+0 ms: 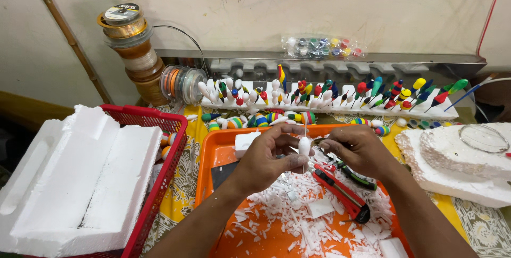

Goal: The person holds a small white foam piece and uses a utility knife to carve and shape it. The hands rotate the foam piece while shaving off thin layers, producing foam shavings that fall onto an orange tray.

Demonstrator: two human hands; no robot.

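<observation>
White foam float (pixel 304 145), small and teardrop-shaped, sits pinched between the fingertips of both hands above the far middle of an orange tray (pixel 223 154). A thin stick runs through the float, poking out above and below it. The left hand (pixel 269 157) closes thumb and fingers on the float's left side. The right hand (pixel 357 149) meets it from the right, fingers curled tight, so the two hands are together on the piece. White foam shavings (pixel 298 210) cover most of the tray floor. A red utility knife (pixel 343 193) lies on the shavings just under the right hand, beside a green-handled tool (pixel 359 178). Beyond the tray's far edge, a long white foam strip (pixel 340 106) holds rows of painted floats standing upright. At the tray's left side, a red basket (pixel 170 146) carries large white foam blocks (pixel 80 178).
</observation>
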